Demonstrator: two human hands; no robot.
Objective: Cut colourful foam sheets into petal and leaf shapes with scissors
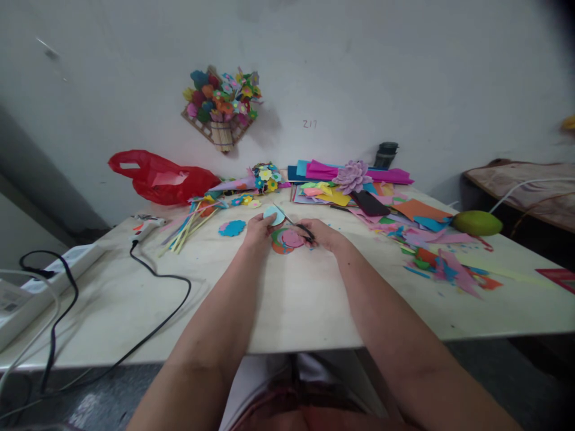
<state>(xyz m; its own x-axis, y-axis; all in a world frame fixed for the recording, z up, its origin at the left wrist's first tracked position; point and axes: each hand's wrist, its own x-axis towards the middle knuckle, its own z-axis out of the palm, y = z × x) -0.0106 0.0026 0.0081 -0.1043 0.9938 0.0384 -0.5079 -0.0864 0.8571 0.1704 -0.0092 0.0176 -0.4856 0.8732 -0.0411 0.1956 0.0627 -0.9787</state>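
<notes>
We read a number [309, 124], apparently "217", on the wall [341, 72] beyond our right grip [314, 233]; far left of it, one label [9, 304] is too small.

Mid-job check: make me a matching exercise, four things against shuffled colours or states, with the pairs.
1. Left hand
2. Plastic bag
3. Right hand
4. Scalloped cutout left of the left hand

A. Holding scissors
B. Mostly blue
C. Holding a pale blue piece
D. Red

Pairs: 1-C, 2-D, 3-A, 4-B
</notes>
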